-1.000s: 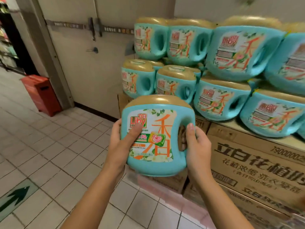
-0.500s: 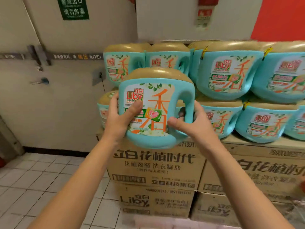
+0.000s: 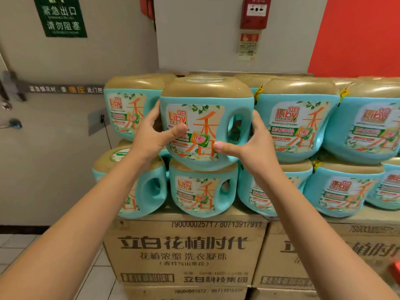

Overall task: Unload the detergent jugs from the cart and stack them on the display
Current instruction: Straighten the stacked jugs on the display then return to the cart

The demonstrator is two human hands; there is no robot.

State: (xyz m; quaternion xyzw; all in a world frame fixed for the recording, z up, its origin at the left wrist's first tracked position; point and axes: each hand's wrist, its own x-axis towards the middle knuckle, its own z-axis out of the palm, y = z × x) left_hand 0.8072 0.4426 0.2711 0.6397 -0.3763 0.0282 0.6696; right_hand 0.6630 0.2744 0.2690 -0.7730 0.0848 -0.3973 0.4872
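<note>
A teal detergent jug [image 3: 201, 109] with a tan lid and a Liby label is in the upper row of the display, resting on or just above a lower jug [image 3: 202, 191]. My left hand [image 3: 151, 137] grips its left side, thumb across the label. My right hand [image 3: 251, 144] grips its right side beside the handle hole, thumb on the front. Identical jugs flank it left [image 3: 127, 109] and right [image 3: 296, 122]. The display is two rows of jugs on cardboard boxes [image 3: 186, 250]. The cart is out of view.
A beige wall and emergency-exit door with a push bar [image 3: 65, 89] stand left of the display. A green exit sign [image 3: 62, 17] and red fire alarm [image 3: 255, 11] hang above. More boxes [image 3: 324, 252] continue right. White tiled floor [image 3: 13, 250] lies at lower left.
Both hands have lifted the jug up and forward, from in front of the display into the gap in its upper row. The view has closed in on the stack.
</note>
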